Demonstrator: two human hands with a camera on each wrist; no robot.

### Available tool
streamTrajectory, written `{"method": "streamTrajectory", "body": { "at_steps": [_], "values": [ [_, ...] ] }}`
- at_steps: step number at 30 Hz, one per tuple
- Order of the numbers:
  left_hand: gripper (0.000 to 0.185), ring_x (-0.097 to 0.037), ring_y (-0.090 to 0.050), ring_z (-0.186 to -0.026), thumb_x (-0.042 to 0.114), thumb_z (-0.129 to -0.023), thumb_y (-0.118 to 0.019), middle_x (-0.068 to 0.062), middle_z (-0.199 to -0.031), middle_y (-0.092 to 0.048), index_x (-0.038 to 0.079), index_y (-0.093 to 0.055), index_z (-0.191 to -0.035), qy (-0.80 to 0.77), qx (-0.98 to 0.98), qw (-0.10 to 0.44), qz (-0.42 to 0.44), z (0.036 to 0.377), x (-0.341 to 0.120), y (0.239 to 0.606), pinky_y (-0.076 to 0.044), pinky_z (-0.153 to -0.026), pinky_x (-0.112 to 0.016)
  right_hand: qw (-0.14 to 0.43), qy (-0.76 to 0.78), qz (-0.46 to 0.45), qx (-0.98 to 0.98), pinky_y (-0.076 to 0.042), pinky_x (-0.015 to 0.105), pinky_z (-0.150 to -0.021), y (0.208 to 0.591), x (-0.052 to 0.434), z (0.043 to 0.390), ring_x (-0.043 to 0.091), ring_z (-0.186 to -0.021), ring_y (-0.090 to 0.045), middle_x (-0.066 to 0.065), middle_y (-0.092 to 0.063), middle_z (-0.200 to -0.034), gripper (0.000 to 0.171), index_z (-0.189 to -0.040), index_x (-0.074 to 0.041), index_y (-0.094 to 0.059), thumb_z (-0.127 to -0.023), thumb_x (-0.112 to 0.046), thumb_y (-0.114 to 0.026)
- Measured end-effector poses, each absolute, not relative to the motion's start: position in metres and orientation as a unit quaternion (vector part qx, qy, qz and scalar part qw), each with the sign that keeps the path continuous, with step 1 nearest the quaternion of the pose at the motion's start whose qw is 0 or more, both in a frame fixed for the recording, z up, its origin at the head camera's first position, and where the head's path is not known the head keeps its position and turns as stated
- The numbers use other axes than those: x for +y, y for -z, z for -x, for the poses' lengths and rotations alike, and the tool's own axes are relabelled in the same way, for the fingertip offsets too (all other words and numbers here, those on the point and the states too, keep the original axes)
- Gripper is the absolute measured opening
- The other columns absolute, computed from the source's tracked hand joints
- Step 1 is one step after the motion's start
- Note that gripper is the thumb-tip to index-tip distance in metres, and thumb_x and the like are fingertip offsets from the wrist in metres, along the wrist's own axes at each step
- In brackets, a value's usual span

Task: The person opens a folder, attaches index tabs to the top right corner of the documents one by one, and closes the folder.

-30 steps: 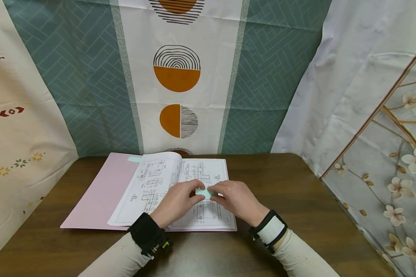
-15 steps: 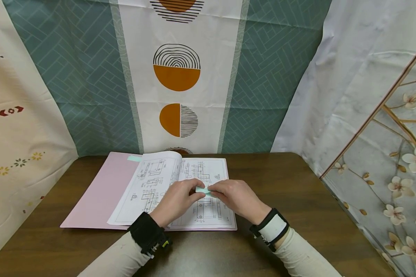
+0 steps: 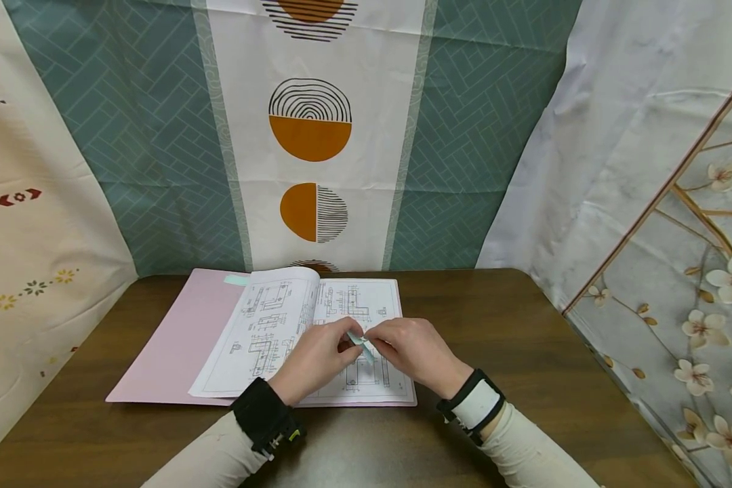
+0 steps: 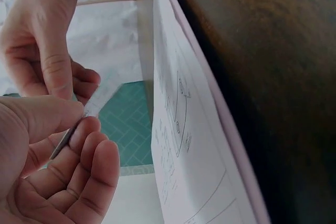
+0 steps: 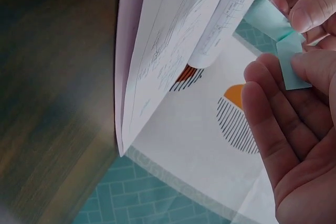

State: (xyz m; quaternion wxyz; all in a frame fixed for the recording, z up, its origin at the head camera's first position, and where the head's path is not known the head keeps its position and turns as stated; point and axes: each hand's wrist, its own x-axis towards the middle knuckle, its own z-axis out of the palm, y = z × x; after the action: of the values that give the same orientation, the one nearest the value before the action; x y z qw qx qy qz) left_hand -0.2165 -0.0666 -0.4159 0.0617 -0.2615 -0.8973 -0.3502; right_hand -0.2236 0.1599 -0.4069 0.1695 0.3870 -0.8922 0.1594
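Note:
Thumb and fingers of my left hand (image 3: 317, 356) pinch a mint-green sticky note (image 5: 266, 17). My right hand (image 3: 417, 349) pinches another length of mint-green paper (image 5: 292, 65) that meets it at a crease between the two hands. Both fingertips come close together over the right page (image 3: 360, 298) of an open booklet of technical drawings. In the left wrist view, a pale strip (image 4: 103, 92) slants up from between the left thumb and fingers. Whether the two green lengths are one folded piece or two, I cannot tell.
The booklet has a pink cover (image 3: 171, 346), spread out on the left. A second mint-green note (image 3: 236, 279) sticks at that cover's top edge. Its left page (image 3: 244, 346) curls up near the spine. Brown wooden table (image 3: 476, 305) surrounds it, with patterned curtains (image 3: 500, 102) behind.
The green paper lay level between the hands; now it bends, with one part slanting down toward the page. The left wrist has turned slightly, while the right hand has barely moved.

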Motion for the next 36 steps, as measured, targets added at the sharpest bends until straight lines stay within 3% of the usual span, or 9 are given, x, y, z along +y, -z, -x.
{"method": "streamTrajectory", "body": {
  "at_steps": [14,29,36],
  "values": [
    [0.028,-0.009,-0.054,-0.067,-0.001,-0.096,-0.077,0.011,-0.076,-0.061,0.012,-0.074,-0.121,0.336,-0.911,0.056,0.232,0.217,-0.067,0.419,-0.045,-0.063,-0.029,0.207,-0.161,-0.383,-0.886,-0.064,0.032,-0.083,0.403,0.162,0.223,0.012,-0.088,-0.077,-0.002,-0.083,-0.102,0.027,-0.113,-0.014,-0.086,-0.088,-0.006,-0.094],
    [0.038,-0.011,-0.054,-0.070,-0.001,-0.095,-0.076,0.009,-0.080,-0.060,0.011,-0.075,-0.131,0.323,-0.916,0.050,0.233,0.219,-0.070,0.421,-0.045,-0.063,-0.032,0.241,-0.153,-0.364,-0.886,-0.064,0.034,-0.085,0.394,0.172,0.225,0.013,-0.090,-0.077,-0.001,-0.083,-0.104,0.024,-0.115,-0.015,-0.085,-0.092,-0.008,-0.091],
    [0.034,-0.015,-0.055,-0.071,-0.002,-0.095,-0.076,0.005,-0.082,-0.061,0.011,-0.076,-0.127,0.326,-0.921,0.027,0.210,0.220,-0.073,0.421,-0.044,-0.062,-0.033,0.261,-0.159,-0.357,-0.883,-0.064,0.035,-0.085,0.392,0.175,0.227,0.014,-0.090,-0.077,0.000,-0.083,-0.104,0.025,-0.114,-0.012,-0.085,-0.091,-0.005,-0.091]
  ]
}}
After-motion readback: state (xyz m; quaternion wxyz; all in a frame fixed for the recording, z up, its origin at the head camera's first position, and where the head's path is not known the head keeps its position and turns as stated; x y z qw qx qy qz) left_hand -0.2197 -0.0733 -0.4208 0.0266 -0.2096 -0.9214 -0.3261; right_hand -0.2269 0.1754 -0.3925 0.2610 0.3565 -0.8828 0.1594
